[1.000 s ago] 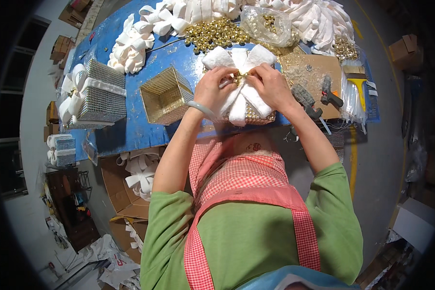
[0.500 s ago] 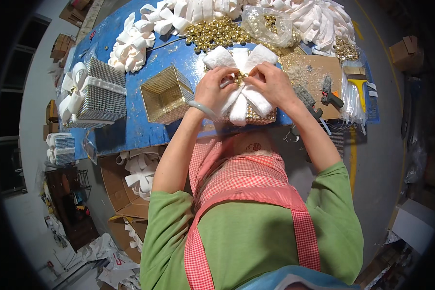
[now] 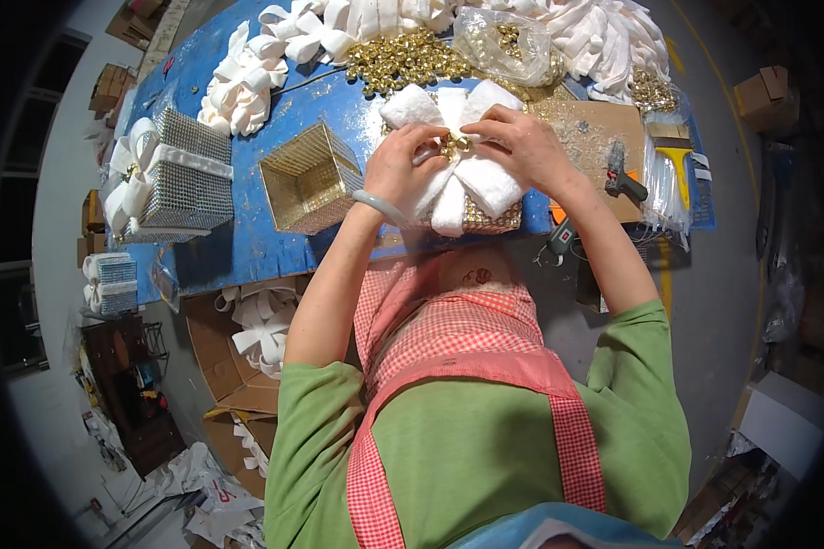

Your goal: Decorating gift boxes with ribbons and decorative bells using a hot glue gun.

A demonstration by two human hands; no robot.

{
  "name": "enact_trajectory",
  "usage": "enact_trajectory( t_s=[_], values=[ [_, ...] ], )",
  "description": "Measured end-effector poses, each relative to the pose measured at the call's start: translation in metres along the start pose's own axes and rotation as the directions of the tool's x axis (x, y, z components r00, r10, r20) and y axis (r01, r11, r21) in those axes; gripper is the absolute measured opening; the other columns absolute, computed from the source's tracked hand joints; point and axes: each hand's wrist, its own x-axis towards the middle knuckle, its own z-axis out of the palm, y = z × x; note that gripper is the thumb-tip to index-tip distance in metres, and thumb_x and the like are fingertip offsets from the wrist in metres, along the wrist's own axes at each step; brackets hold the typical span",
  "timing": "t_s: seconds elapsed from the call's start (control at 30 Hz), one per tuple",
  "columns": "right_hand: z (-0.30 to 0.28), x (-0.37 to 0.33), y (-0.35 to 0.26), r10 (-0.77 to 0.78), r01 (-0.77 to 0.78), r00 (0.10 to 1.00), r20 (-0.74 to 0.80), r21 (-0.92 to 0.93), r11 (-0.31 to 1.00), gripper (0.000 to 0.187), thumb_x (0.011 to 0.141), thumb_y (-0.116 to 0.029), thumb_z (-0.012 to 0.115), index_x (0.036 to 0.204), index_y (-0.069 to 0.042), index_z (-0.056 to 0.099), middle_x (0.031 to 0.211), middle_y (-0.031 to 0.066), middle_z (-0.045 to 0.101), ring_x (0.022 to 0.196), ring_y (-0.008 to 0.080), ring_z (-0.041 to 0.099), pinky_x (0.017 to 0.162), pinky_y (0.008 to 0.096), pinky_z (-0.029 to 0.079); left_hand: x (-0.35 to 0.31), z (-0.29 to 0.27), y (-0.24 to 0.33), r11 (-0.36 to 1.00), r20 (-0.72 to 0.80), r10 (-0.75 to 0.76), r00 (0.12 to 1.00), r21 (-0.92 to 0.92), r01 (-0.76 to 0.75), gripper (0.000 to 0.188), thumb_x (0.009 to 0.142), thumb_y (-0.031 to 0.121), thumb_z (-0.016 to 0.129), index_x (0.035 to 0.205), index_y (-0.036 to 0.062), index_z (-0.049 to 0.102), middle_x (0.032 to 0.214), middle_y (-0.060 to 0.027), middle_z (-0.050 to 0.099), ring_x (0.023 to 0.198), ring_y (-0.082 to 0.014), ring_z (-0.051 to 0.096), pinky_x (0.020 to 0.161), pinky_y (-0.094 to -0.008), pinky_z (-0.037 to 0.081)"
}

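The white bow (image 3: 467,178) tops a gold-beaded box (image 3: 493,220). Within the last second the right hand (image 3: 531,151) shifts slightly rightward of the bow's centre, baring more of the gold bells (image 3: 460,143), which suggests an adjusted hold. The left hand (image 3: 398,166) has thumb and fingertips at the bells' left side (whether either hand clamps them cannot be told). Just below the bow, the table edge limits movement; leftward, blue table (image 3: 244,215) extends past an open gold box (image 3: 279,192); rightward lies a cardboard sheet (image 3: 604,123).
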Motion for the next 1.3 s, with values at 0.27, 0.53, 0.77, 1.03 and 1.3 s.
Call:
enact_trajectory(
  t_s=[0.27,0.53,0.77,1.03,1.3],
  values=[
    [0.010,-0.006,0.000,0.158,-0.157,0.987,-0.004,0.058,0.986,0.017,0.078,-0.021,0.064,0.094,-0.013,0.065,0.089,0.0042,0.062,0.077,0.0217,0.063,0.068,0.0326,0.050,0.000,0.001,0.001,1.000,0.000,-0.021,1.000,0.005,0.021,0.032,0.072,0.016,0.068,0.103,0.0127,0.062,0.089,-0.0053,0.060,0.085,-0.0216,0.058,0.076,-0.0331,0.046],
    [0.018,-0.010,0.001,0.222,-0.216,0.975,-0.017,0.181,0.959,0.018,0.078,-0.019,0.065,0.094,-0.012,0.064,0.089,0.0051,0.063,0.078,0.0215,0.064,0.068,0.0327,0.050,0.001,0.001,0.000,0.996,-0.008,-0.052,0.999,0.071,0.052,0.035,0.073,0.009,0.069,0.107,0.0087,0.061,0.092,-0.0077,0.061,0.082,-0.0186,0.061,0.073,-0.0295,0.050],
    [0.020,-0.013,0.002,0.207,-0.199,0.978,-0.033,0.171,0.965,0.021,0.078,-0.020,0.065,0.097,-0.015,0.064,0.085,0.0045,0.061,0.074,0.0217,0.063,0.067,0.0334,0.050,0.001,0.002,0.000,1.000,0.016,-0.022,1.000,-0.022,0.023,0.032,0.072,0.014,0.068,0.103,0.0122,0.063,0.090,-0.0051,0.060,0.085,-0.0216,0.058,0.077,-0.0326,0.046],
    [0.022,-0.010,-0.003,0.112,-0.112,0.988,-0.102,0.005,0.994,0.017,0.078,-0.022,0.066,0.090,-0.011,0.064,0.083,0.0044,0.061,0.070,0.0202,0.063,0.062,0.0321,0.050,0.001,0.003,-0.001,0.997,-0.020,-0.073,0.997,0.037,0.073,0.031,0.072,0.014,0.068,0.103,0.0117,0.062,0.089,-0.0050,0.060,0.085,-0.0214,0.058,0.076,-0.0325,0.046],
    [0.028,-0.010,-0.010,0.223,-0.204,0.967,-0.127,0.145,0.968,0.018,0.075,-0.018,0.069,0.089,-0.008,0.064,0.082,0.0068,0.062,0.067,0.0189,0.062,0.062,0.0304,0.050,0.001,0.002,0.001,0.998,0.002,0.044,0.999,0.039,-0.044,0.035,0.073,0.009,0.069,0.107,0.0080,0.061,0.094,-0.0068,0.061,0.083,-0.0175,0.061,0.074,-0.0284,0.050]
  ],
)
